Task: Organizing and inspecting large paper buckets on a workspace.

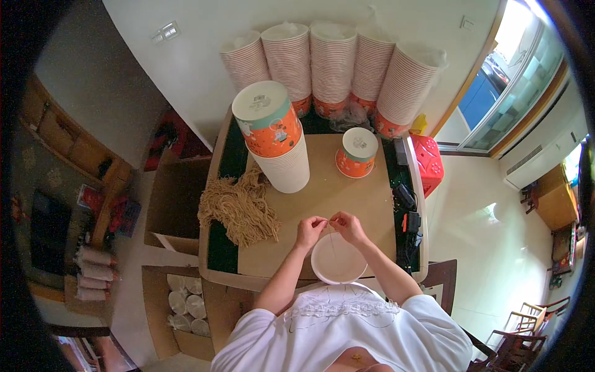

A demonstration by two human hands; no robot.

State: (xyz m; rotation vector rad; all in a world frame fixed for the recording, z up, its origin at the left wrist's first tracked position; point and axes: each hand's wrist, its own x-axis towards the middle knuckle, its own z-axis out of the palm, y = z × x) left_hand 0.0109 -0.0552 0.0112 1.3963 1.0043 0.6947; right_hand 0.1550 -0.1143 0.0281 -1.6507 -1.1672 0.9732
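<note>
Wall: plain white, bearing a switch plate.
Glass door: sliding, a blue cabinet seen beyond it.
Floor: pale, shiny, reflecting light.
Bench: round-cornered, pale-rimmed, dark green on top.
Stool: red, just right of the bench.
Chairs: wooden, at lower right.
Light: bright at upper right, dimmer on the left side.

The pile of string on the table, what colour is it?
The string pile is light brown, best seen in the head view.

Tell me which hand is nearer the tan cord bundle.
Left. Your left hand sits right of the tan cord bundle; your right hand sits farther right, past the left.
</note>
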